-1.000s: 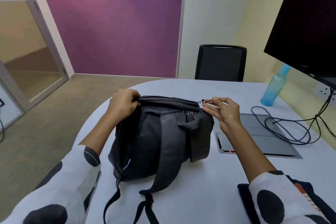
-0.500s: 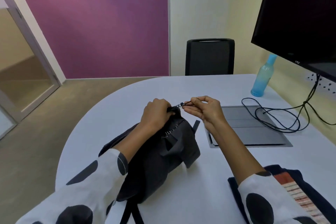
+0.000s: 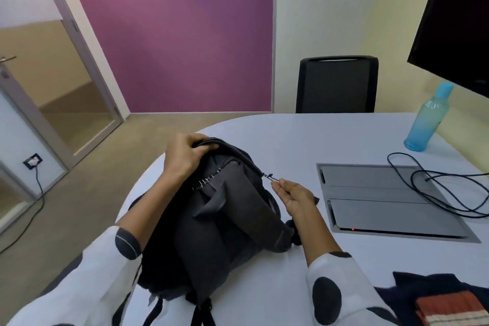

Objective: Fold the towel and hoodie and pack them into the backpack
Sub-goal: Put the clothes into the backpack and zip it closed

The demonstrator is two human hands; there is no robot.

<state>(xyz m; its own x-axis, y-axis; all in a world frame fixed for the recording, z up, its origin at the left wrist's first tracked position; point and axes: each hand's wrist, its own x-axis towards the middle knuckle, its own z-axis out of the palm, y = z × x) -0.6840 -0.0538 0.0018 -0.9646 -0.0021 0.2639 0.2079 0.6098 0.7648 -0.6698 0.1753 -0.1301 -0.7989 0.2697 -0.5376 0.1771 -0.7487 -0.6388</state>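
The backpack (image 3: 211,219) lay on the near left part of the table (image 3: 304,137), straps up, its near end close to the table's rounded left edge. The left hand (image 3: 182,156) gripped the bag's top rim, fingers curled over it. The right hand (image 3: 293,197) pinched the zip pull (image 3: 270,177) at the bag's right side, the other fingers loosely bent.

The step in hand looked like working the zip, most likely opening the bag so it could take the clothes. Whether the zip was partly open could not be told. A dark garment (image 3: 434,296) with a red and white patch lay at the near right corner, not yet packed; whether it was the hoodie or the towel could not be told.

The next move would call for the left hand to hold the rim firm while the right drew the pull along its track.

For room: bare table lay between bag and garment, and beyond the bag. To the right sat a grey panel (image 3: 383,201) with a cable (image 3: 436,193) looped over it, and a bottle (image 3: 426,119) far right, well apart from the bag.
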